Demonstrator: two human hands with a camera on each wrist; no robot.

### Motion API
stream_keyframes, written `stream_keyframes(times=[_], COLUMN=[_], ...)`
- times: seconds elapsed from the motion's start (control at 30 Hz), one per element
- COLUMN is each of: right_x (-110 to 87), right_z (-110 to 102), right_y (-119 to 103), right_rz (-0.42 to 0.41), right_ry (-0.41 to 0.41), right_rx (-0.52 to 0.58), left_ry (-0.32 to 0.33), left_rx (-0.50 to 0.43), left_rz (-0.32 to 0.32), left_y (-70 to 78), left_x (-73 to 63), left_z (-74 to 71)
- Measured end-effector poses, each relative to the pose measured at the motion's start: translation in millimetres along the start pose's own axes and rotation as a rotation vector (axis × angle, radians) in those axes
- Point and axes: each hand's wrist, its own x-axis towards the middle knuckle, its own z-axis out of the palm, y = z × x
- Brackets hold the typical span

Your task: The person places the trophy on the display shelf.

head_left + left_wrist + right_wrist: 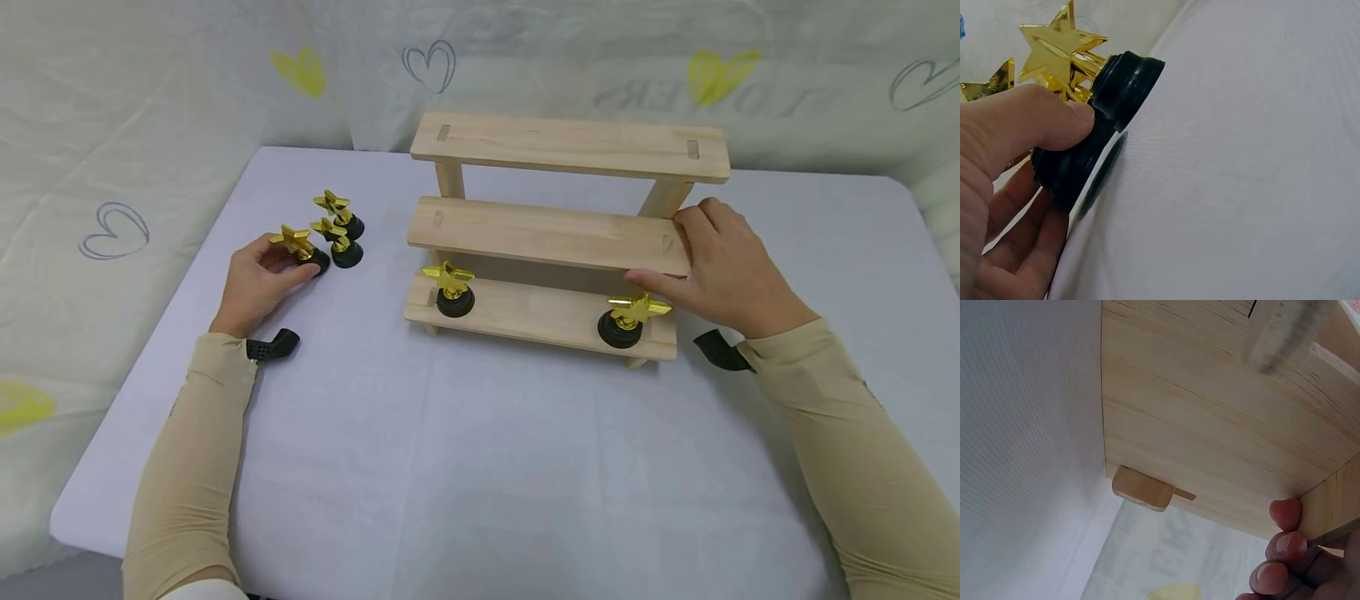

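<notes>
My left hand [253, 286] pinches a small star trophy [295, 241], a gold star on a round black base. In the left wrist view the thumb lies across that black base [1063, 165], close over the table. Just beside it stand two matching trophies, a nearer one [347, 253] and a farther one [354, 225]. My right hand [726, 268] grips the right end of the middle step of a three-tier wooden shelf [540, 232]; in the right wrist view its fingertips [1270, 577] curl at the board. On the bottom step stand a left trophy [455, 302] and a right trophy [621, 329].
The shelf's top board [570, 143] rises at the back of the white-covered table [480, 467]. Behind it hangs a pale curtain [540, 58] with heart prints. Black wrist mounts [273, 345] stick out from both sleeves.
</notes>
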Motion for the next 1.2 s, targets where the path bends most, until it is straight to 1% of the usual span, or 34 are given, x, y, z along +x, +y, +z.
stream_keyframes(times=[0.07, 0.23, 0.3, 0.47, 0.7, 0.97, 1.0, 1.2], right_x=[-0.3, -1.6, -2.3, -2.9, -3.5, -1.1, -0.9, -0.4], right_z=[-1, -3, -3, -2, -3, -2, -3, -5], right_y=[-1, -2, -1, -1, -2, -1, -1, -2], right_rz=[0.007, 0.010, 0.007, -0.004, 0.019, 0.006, 0.008, 0.019], right_ry=[-0.008, -0.008, -0.003, 0.004, -0.015, -0.010, -0.012, -0.019], right_rx=[-0.002, -0.006, -0.006, -0.008, 0.003, 0.007, 0.007, 0.005], left_ry=[0.013, 0.034, 0.038, 0.047, 0.073, 0.119, 0.121, 0.115], left_rx=[-0.024, -0.029, -0.016, -0.034, -0.031, -0.125, -0.126, -0.059], left_rz=[-0.001, -0.006, -0.010, -0.008, -0.006, 0.028, 0.028, 0.036], left_y=[0.1, 2.2, 3.6, 6.6, 11.2, 20.4, 21.3, 27.2], left_x=[0.2, -0.6, -1.6, -3.0, -4.6, -8.0, -8.1, -8.9], left_z=[-0.7, -2.2, -2.6, -2.8, -4.5, -9.8, -10.3, -11.9])
